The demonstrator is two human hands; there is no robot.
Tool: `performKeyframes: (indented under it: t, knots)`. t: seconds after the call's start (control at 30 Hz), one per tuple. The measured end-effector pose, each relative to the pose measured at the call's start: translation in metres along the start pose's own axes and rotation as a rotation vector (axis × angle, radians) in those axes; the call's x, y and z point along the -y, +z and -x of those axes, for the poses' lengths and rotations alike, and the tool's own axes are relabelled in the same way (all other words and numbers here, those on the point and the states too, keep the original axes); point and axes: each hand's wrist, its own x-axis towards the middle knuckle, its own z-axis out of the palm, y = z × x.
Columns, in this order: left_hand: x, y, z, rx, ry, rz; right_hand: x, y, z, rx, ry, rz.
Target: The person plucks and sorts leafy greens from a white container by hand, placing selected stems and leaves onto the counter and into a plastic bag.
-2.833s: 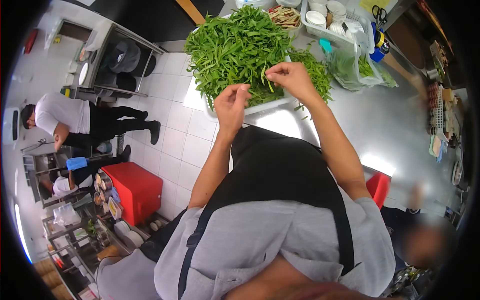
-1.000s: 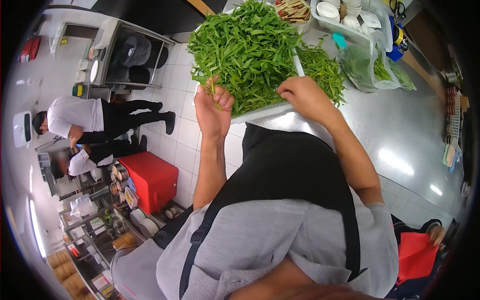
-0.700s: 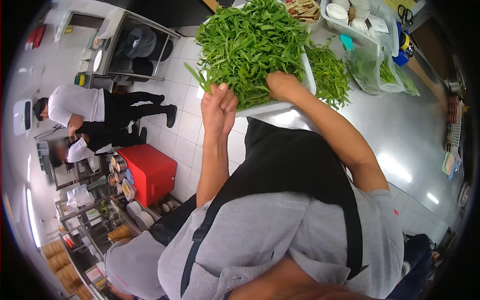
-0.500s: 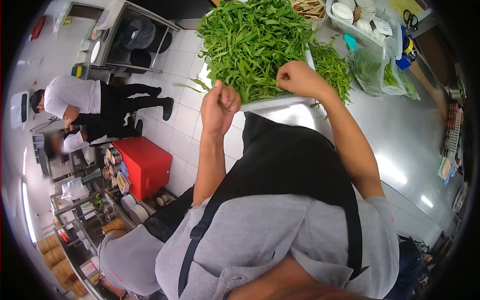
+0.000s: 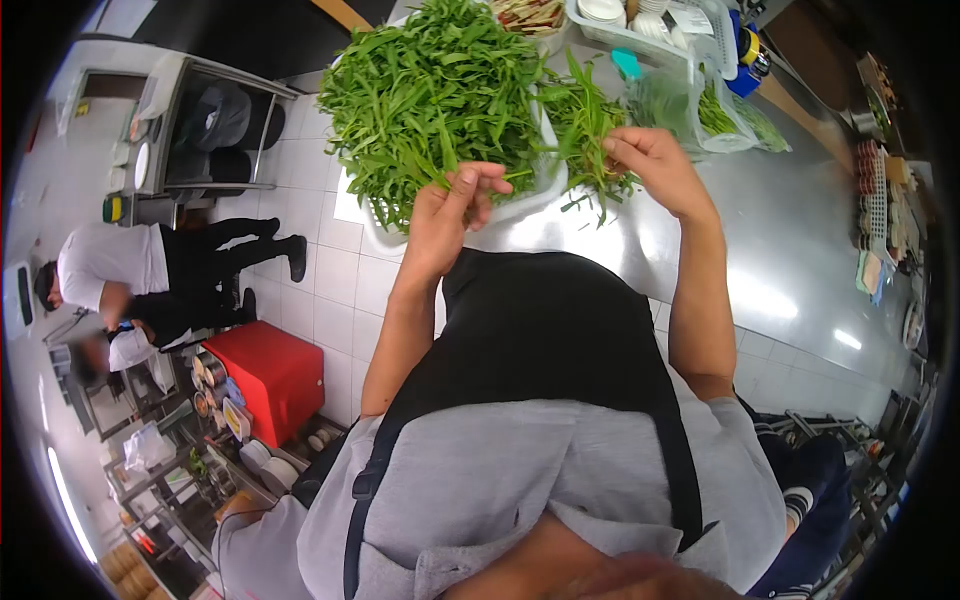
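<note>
A white plastic basket (image 5: pixel 548 192) is heaped with long-leaved greens (image 5: pixel 430 90) resembling water spinach. My left hand (image 5: pixel 450 212) is over its near edge, thumb and fingers closed on a sprig of greens; a thin stem (image 5: pixel 518 176) sticks out to the right. To the right of the basket, a smaller pile of the same greens (image 5: pixel 588 115) lies on the steel table. My right hand (image 5: pixel 658 170) pinches a leafy stem at that pile's right side. Loose leaf bits (image 5: pixel 585 200) are scattered at the pile's near end.
A clear plastic bag of greens (image 5: pixel 700 110) lies on the steel table (image 5: pixel 780 230). Behind are a basket of white dishes (image 5: pixel 650 40), a container of sticks (image 5: pixel 530 15) and a blue item (image 5: pixel 745 60). Two people stand at left, near a red box (image 5: pixel 265 375); another person is close behind.
My right hand has gone from the basket's near edge to the smaller pile on the right. My left hand stays by the basket's front. The whole view has shifted.
</note>
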Motion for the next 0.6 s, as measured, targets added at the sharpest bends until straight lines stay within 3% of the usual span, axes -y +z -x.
performKeyframes:
  t: [0.1,0.23,0.3,0.37,0.43,0.6]
  knots:
    - [-0.002,0.007,-0.005,-0.019,0.012,0.015,-0.033,-0.010,0.007,-0.336,-0.073,0.588]
    - [-0.002,0.001,-0.006,-0.047,0.004,0.021,-0.050,-0.018,0.027,-0.338,0.145,0.178]
    - [-0.004,-0.002,-0.006,-0.054,0.000,0.041,-0.066,-0.013,0.034,-0.531,0.032,0.630]
    - [-0.006,-0.001,-0.009,-0.062,-0.006,0.029,-0.076,-0.012,0.036,-0.576,-0.016,0.730]
    - [-0.006,-0.002,-0.011,-0.052,-0.012,0.029,-0.052,0.005,0.026,-0.490,0.001,0.467]
    - [-0.014,0.019,-0.026,0.007,-0.020,0.010,-0.075,0.040,-0.025,-0.566,-0.017,0.587]
